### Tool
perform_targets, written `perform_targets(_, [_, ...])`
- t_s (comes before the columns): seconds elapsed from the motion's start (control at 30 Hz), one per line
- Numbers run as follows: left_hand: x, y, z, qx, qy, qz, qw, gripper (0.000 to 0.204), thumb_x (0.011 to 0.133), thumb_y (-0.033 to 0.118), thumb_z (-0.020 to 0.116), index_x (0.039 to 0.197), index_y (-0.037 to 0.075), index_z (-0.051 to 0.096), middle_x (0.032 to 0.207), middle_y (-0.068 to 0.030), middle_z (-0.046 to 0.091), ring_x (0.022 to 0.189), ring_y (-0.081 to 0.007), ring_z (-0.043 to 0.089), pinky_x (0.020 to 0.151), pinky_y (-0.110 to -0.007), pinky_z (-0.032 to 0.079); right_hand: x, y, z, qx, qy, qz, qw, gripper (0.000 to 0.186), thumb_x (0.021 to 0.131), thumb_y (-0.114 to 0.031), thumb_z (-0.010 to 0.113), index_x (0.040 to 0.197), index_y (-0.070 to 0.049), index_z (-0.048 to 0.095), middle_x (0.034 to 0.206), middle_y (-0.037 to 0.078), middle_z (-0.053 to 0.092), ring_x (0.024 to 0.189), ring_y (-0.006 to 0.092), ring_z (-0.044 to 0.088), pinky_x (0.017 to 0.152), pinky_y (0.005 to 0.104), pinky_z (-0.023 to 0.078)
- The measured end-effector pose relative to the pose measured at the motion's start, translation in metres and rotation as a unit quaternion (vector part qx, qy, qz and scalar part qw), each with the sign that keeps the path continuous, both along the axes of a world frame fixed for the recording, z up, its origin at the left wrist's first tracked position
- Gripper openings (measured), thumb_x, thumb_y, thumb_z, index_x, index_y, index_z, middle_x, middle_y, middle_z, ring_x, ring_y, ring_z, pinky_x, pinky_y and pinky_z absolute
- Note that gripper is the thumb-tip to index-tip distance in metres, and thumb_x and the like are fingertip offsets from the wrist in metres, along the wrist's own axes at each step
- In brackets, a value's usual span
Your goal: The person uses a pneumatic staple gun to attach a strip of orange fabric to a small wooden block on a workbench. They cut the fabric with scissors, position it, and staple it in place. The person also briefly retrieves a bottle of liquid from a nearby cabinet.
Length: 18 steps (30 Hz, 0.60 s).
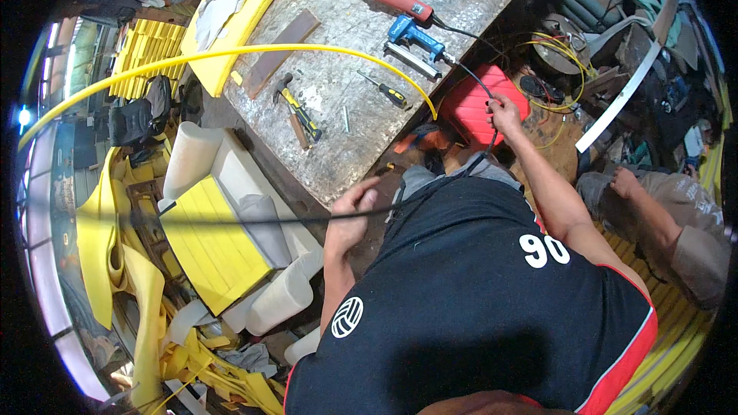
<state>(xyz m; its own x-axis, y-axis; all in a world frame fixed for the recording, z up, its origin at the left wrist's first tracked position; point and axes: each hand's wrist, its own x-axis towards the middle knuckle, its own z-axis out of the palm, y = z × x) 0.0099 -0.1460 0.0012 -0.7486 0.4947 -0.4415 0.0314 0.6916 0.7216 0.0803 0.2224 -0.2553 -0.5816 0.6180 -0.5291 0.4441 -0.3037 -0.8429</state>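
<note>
The table [338, 31] is moderately bright; a bluish glare [24, 117] shines at far left. A dark shadow [470, 369] covers part of the shirt [453, 261]. The hose [292, 221] blurs leftward; outer edges bend.

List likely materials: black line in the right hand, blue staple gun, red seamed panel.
Black line: probably rubber or plastic, matt; it's dark and bends in an even curve.
Blue staple gun: probably painted metal, given the glossy body; plastic possible. 
Red seamed panel: likely vinyl or leather, smooth with some sheen, grooved like stitched upholstery.
</note>
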Motion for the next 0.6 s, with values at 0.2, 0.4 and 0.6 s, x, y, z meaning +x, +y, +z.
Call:
perform_targets(0.2, [-0.059, 0.032, -0.048, 0.262, 0.099, 0.131, 0.951, 0.043, 0.096, 0.015, 0.058, 0.134, -0.002, 0.048, 0.126, -0.0123, 0.056, 0.112, -0.0203, 0.056, 0.093, -0.034, 0.048, 0.014, -0.007, 0.004, -0.035, -0.041, 0.027, 0.998, 0.054, 0.095, -0.029, 0.057, 0.141, -0.007, 0.04, 0.089, 0.008, 0.064, 0.056, 0.014, 0.059, 0.046, 0.028, 0.047])
perform_targets(0.4, [-0.122, 0.097, 0.024, 0.491, 0.149, 0.154, 0.844, 0.071, 0.093, 0.006, 0.061, 0.15, 0.003, 0.018, 0.144, -0.0218, 0.04, 0.132, -0.0295, 0.043, 0.105, -0.037, 0.04, 0.042, -0.011, 0.021, -0.069, -0.021, 0.008, 0.997, 0.063, 0.094, -0.034, 0.059, 0.145, -0.008, 0.034, 0.088, 0.011, 0.065, 0.058, 0.016, 0.062, 0.046, 0.0302, 0.049])
perform_targets(0.6, [-0.155, 0.117, 0.021, 0.485, 0.074, 0.047, 0.87, 0.032, 0.098, 0.007, 0.054, 0.129, 0.0, 0.052, 0.102, -0.013, 0.066, 0.1, -0.0198, 0.064, 0.093, -0.035, 0.05, 0.072, -0.028, 0.043, -0.153, 0.037, -0.147, 0.977, 0.059, 0.093, -0.044, 0.059, 0.137, -0.008, 0.041, 0.091, 0.011, 0.066, 0.06, 0.0165, 0.063, 0.048, 0.0274, 0.052])
